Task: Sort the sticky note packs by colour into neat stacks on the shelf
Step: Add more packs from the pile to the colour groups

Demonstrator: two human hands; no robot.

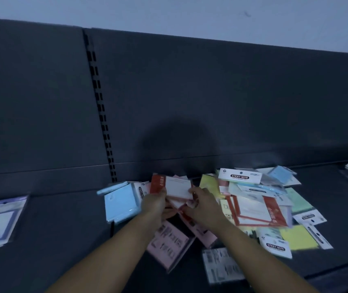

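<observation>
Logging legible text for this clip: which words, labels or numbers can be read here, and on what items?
"STICKY NOTE": black label on the rear header card, at the back of the pile.
"STICKY NOTE": black label on the front-right header card.
Too blurred to read: print on the raised red-and-white pack, the pink packs and the red-bordered packs.

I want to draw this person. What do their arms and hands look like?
Both forearms are bare, with no sleeves in view. The left hand and right hand wear no gloves, and no watch shows. The picture is too dim and blurry to tell about rings.
</observation>
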